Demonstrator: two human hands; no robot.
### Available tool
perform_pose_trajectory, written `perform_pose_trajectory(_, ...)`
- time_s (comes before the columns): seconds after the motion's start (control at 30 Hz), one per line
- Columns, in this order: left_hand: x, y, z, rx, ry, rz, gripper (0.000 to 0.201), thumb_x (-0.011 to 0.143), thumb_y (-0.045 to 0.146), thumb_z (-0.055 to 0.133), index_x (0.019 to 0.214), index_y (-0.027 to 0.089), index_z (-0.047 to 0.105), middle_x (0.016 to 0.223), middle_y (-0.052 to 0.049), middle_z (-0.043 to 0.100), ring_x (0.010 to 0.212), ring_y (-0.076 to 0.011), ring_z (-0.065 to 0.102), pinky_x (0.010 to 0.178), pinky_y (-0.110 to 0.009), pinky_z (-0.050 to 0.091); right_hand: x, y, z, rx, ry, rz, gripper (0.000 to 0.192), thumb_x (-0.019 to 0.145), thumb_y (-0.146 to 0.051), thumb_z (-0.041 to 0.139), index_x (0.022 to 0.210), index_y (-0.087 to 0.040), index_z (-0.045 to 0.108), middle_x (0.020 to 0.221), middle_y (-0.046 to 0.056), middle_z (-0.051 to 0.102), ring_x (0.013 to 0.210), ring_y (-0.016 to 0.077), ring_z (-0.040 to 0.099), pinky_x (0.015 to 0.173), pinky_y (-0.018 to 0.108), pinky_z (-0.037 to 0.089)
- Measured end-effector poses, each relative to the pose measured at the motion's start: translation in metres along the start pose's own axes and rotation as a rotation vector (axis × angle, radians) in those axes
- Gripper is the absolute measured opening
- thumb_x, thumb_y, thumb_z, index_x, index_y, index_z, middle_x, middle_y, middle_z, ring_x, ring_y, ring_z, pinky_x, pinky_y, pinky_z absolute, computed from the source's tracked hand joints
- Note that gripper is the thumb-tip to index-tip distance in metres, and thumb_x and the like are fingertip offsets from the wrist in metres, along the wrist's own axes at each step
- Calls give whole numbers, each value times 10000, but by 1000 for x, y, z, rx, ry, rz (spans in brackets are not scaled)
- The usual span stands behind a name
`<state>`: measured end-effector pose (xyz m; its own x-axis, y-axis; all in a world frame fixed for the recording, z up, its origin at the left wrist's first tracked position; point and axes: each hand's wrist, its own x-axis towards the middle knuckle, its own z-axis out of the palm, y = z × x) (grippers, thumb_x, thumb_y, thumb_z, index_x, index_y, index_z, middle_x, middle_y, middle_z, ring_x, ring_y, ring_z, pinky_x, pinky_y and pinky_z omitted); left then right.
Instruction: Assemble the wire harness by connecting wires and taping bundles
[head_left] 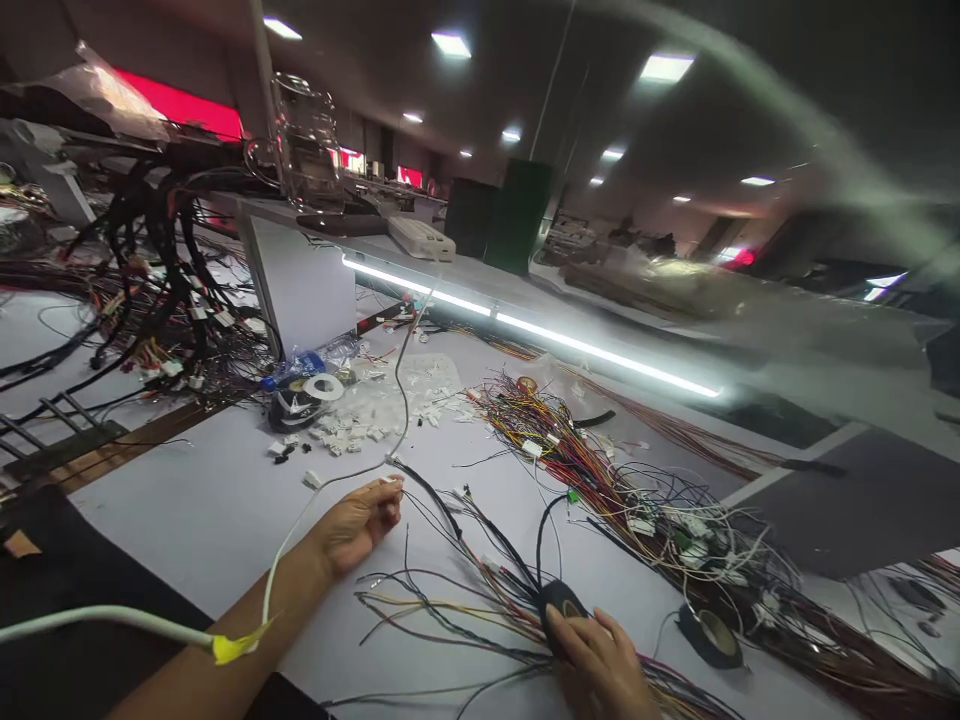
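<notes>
My left hand is closed in a pinch, with a thin dark wire leading from its fingertips toward the harness. My right hand grips a roll of black tape against the bundle of wires. From there, loose wire ends in yellow, black and red fan out to the left across the white table. A black-sleeved branch runs up and left past my left fingertips. Another short sleeved branch ends in a green connector.
A thick pile of coloured wires stretches along the right side. Another tape roll lies at right. White connectors are scattered near a white ring. A white cable crosses my left forearm. A lit tube hangs under the shelf.
</notes>
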<state>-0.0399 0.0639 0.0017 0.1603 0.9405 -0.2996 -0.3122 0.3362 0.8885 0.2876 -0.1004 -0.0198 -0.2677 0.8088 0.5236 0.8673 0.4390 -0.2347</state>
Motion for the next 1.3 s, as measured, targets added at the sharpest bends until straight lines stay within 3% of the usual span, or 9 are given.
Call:
perform_pose_trajectory(0.17,3,-13,19,-257,34,-79,114,821,174,679,920,119,695,736,-20,577,566,-67,537,591,-193,516,89,-27,-4,216,-50,-26,614,881,-193,487,1447,-240,254,1027,101,679,995,258,645,941,517,471)
perform_pose_trajectory(0.3,1,-12,23,-298,69,-10,132,736,171,773,858,134,737,766,-5,624,647,-59,567,677,-143,504,154,-50,19,386,-177,-32,488,844,-172,523,1300,-245,367,990,58,666,907,200,631,919,451,455)
perform_pose_trajectory(0.43,-4,-5,22,-288,39,34,156,692,221,808,815,142,751,785,-11,677,720,-98,600,767,-197,503,190,-58,43,361,-243,-130,310,820,-173,574,1101,-217,451,923,31,673,814,170,621,947,445,373)
perform_pose_trajectory(0.7,-14,-3,18,-284,-89,57,249,662,79,723,897,155,753,991,-61,725,1032,-208,618,1018,-323,398,210,-57,51,322,-318,-117,192,838,-195,581,1009,-212,494,812,-7,652,723,153,589,927,405,322)
perform_pose_trajectory(0.9,-20,-4,28,-98,-36,135,233,728,239,756,954,209,708,968,-23,707,1025,-206,602,959,-307,421,211,-59,55,333,-345,-95,234,818,-168,593,1041,-203,530,832,-2,656,737,150,585,929,404,326)
perform_pose_trajectory(1.03,-29,4,26,299,-5,303,126,795,327,689,868,224,688,784,7,650,805,-174,602,783,-277,468,221,-51,53,432,-409,-117,180,796,-197,640,973,-203,610,865,23,653,831,174,574,843,333,404)
perform_pose_trajectory(1.1,-33,11,21,528,-63,483,110,826,325,647,856,235,704,820,-7,628,779,-168,587,743,-270,470,230,-46,52,569,-495,-182,106,823,-238,649,926,-216,658,856,18,658,887,176,571,802,287,432)
perform_pose_trajectory(1.2,-35,22,14,729,-131,716,123,834,308,627,859,261,739,980,-49,622,898,-195,588,797,-285,473,239,-41,57,760,-588,-254,121,825,-280,684,940,-240,685,946,5,671,986,164,579,908,290,427)
perform_pose_trajectory(1.3,-30,28,13,724,-112,669,139,837,341,627,862,253,732,990,-51,656,931,-211,599,837,-292,468,231,-48,64,757,-455,3,301,741,-277,760,1012,-222,643,1092,39,634,1046,195,579,931,336,444)
